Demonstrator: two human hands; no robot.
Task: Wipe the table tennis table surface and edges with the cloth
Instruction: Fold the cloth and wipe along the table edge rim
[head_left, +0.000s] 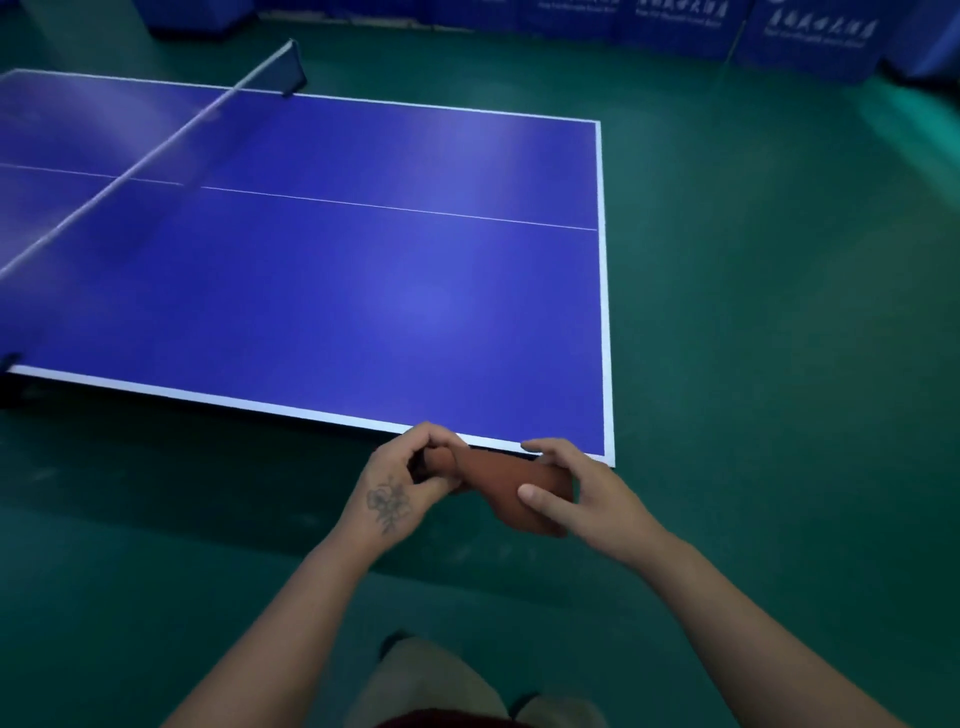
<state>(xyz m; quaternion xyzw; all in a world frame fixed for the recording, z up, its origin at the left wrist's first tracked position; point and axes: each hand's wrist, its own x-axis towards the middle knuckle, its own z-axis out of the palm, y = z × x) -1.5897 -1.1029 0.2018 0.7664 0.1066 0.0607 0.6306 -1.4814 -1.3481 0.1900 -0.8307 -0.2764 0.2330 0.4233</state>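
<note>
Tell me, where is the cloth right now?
In the head view the brown cloth sits low and centre, bunched between the left hand and right hand, just off the near right corner of the table.

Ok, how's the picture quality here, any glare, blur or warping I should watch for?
Head view: dim overall, with soft glare patches on the table; the net is smeared with blur; straight table edges bow slightly from the wide lens; corners darken. Both hands, left and right, and the cloth are fairly sharp.
</note>
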